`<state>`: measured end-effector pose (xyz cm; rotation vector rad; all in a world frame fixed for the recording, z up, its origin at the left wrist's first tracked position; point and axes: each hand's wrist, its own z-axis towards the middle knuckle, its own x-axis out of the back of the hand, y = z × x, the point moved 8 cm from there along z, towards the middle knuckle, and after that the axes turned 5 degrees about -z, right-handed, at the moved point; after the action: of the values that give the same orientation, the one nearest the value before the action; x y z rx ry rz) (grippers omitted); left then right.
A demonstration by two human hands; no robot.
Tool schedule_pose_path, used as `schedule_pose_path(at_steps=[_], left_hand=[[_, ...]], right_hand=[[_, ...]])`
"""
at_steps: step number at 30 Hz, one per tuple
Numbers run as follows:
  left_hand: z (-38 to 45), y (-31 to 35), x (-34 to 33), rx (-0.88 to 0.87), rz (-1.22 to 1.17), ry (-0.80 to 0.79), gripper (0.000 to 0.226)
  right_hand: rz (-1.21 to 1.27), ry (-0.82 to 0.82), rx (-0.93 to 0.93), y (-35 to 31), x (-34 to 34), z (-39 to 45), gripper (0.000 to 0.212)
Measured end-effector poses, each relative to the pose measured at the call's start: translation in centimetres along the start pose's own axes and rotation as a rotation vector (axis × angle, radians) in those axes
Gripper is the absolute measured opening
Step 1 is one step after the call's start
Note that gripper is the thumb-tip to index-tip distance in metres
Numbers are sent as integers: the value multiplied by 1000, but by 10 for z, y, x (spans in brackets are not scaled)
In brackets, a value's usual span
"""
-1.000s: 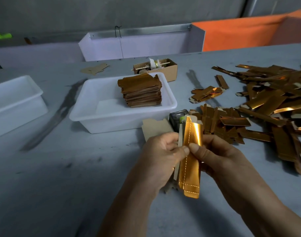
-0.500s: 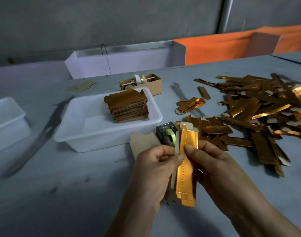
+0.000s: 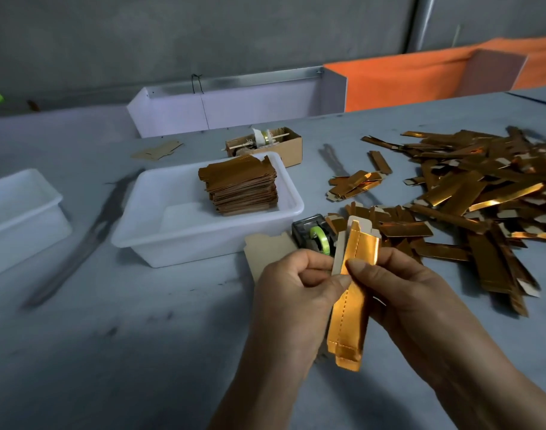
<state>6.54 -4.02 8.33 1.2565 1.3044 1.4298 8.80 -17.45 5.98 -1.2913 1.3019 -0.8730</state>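
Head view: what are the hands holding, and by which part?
One gold carton blank, upright. The left hand pinches its left edge in the upper half; the right hand pinches the front there, thumb on the gold face.

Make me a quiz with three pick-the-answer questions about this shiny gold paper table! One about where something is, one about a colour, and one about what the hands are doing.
1. Where is the neat stack of gold card pieces?
A) in the white plastic tub
B) in a brown cardboard box
C) on the orange cloth

2. What colour is the tape roll inside the clear tape dispenser?
A) red
B) green
C) blue

3. The long folded gold card strip is:
A) lying flat on the grey table
B) held by one hand only
C) pinched by the left hand and the right hand

Answers: 1 A, the stack sits inside the tub. 2 B, the roll shows lime green. 3 C, both thumbs press on its upper part.
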Motion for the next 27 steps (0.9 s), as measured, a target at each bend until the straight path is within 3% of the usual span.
schedule_pose_path(at_steps=[5, 9, 15, 19, 27], left_hand=[[-1, -6, 2, 66, -149, -5, 4], [-6, -15, -5, 188, -368, -87, 13], [0, -9, 20, 16, -295, 216, 7], [2, -13, 20, 98, -410, 177, 7], [4, -15, 17, 157, -556, 93, 7]], right_hand=[[64, -11, -9, 1, -2, 1, 24], [177, -79, -83, 7, -9, -1, 21], [151, -115, -95, 6, -19, -4, 39], [101, -75, -109, 4, -15, -6, 22], [99, -24, -97, 1, -2, -2, 23]])
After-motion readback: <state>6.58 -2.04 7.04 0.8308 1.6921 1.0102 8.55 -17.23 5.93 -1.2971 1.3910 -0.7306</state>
